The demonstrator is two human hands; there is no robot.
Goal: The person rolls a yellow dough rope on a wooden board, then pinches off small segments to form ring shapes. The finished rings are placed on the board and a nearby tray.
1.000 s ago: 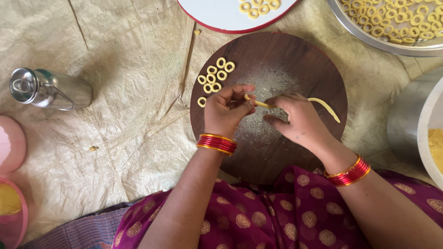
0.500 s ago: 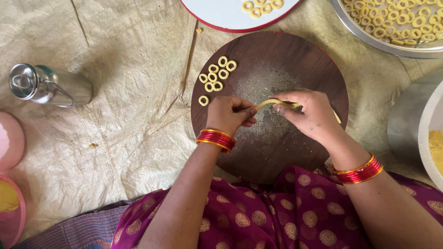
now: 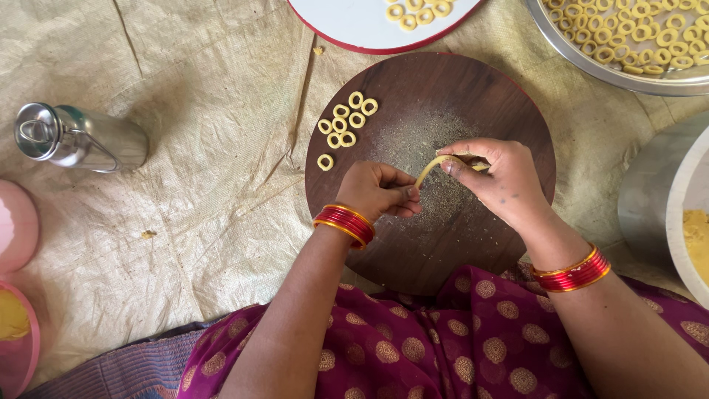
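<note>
a thin dough strip (image 3: 432,168) is pinched between the closed left hand (image 3: 378,191) and right hand (image 3: 496,177) above a floured board (image 3: 473,89). small rings (image 3: 343,124) lie on the board, more are held in a steel tray (image 3: 628,44) and on a white plate (image 3: 369,26).

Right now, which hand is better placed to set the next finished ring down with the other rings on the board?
Probably the left hand: it pinches the dough strip at the end nearer the dough rings on the round wooden board. The right hand holds the far end.
</note>
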